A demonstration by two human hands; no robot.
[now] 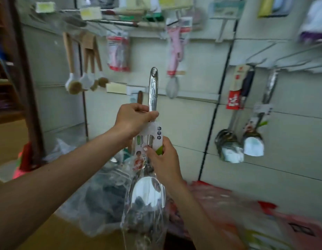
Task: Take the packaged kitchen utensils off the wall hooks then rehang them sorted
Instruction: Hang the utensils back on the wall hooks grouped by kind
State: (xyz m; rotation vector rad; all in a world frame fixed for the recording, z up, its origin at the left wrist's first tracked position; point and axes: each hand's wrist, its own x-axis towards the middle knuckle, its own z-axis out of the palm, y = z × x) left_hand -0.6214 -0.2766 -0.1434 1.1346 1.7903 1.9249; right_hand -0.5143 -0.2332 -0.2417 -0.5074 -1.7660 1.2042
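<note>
A packaged steel serving spoon (152, 91) stands upright in front of me, hanging hole at the top, bowl down inside a clear plastic sleeve. My left hand (133, 120) grips its handle just above the paper label. My right hand (163, 159) pinches the label and the shaft below, thumb on the card. Further packaged steel spoons (228, 141) and a steel spatula (254, 139) hang from wall hooks at the right. The slatted wall panel (192, 123) lies behind the spoon.
Wooden-handled brushes (84, 76) hang at the left, red-and-white packets (118, 53) and a pink utensil (176, 49) higher up. Empty wire hooks (283, 58) jut out at the upper right. Plastic-wrapped goods (106, 195) and pink bags (246, 213) pile below. A brown shelf post (24, 69) stands left.
</note>
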